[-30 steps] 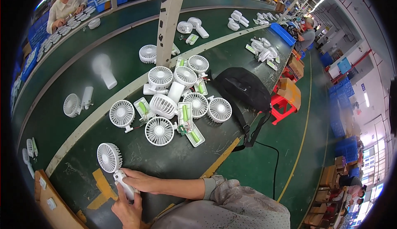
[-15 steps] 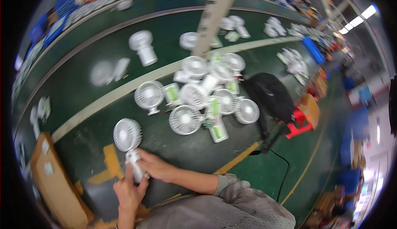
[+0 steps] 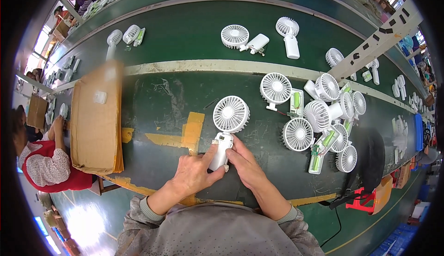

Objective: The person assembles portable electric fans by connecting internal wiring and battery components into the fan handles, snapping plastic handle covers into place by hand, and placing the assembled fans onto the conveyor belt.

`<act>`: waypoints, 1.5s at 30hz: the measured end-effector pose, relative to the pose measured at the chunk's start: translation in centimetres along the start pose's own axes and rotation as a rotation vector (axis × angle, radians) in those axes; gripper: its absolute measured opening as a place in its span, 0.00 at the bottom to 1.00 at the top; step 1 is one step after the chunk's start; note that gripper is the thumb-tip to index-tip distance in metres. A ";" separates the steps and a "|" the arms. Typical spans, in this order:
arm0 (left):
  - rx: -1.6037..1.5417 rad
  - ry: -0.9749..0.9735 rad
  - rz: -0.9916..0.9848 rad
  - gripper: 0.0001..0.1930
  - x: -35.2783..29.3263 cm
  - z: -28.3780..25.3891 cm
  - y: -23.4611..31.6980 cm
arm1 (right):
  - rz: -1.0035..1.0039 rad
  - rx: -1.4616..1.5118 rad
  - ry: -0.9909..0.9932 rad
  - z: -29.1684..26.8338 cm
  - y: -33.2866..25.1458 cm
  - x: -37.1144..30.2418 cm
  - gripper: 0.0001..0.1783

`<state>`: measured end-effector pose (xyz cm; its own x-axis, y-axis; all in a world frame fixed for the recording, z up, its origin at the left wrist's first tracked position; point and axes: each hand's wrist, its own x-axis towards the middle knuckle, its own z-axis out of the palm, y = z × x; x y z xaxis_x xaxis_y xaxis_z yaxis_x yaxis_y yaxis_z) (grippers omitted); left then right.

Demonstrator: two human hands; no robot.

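Observation:
A white handheld fan [image 3: 231, 114] lies on the dark green bench in front of me, its round caged head pointing away. My left hand [image 3: 194, 170] grips its handle from the left, thumb at the lower end and index finger near the top. From the other side my right hand [image 3: 246, 163] presses its fingers against the handle's right edge. Just right of it is a heap of white fans [image 3: 318, 116], several with opened handles showing green cells inside. A loose fan head [image 3: 275, 88] joins a handle shell [image 3: 297, 102] by thin wires.
A brown cardboard sheet [image 3: 96, 122] stands at the left; a co-worker in a red vest [image 3: 60, 163] sits beyond it. Past the pale rail [image 3: 194, 66] more fans lie on a green belt [image 3: 185, 34]. A black bag [image 3: 370, 156] and red stool [image 3: 361, 201] are at the right.
My view has swung left and steadied, so the cardboard and the co-worker show more fully. Both hands stay on the fan's handle, with the right hand now lower along its side.

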<state>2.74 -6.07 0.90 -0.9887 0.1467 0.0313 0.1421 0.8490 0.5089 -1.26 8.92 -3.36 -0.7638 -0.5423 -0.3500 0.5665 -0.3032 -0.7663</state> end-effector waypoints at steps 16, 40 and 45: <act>0.170 0.052 0.068 0.32 -1.7 2.0 0.3 | -0.174 -0.021 0.154 0.8 3.6 1.7 0.18; -0.945 -0.108 -0.327 0.18 -1.2 2.6 -0.2 | -0.205 0.177 -0.076 1.0 0.6 0.0 0.18; -0.756 -0.067 -0.328 0.12 -1.0 4.5 -1.0 | -0.235 0.245 0.026 0.1 0.8 0.3 0.14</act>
<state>3.81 -4.83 -3.49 -0.9660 0.0006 -0.2586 -0.2476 0.2869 0.9254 -1.02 8.42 -4.05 -0.8880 -0.4161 -0.1957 0.4294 -0.5983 -0.6765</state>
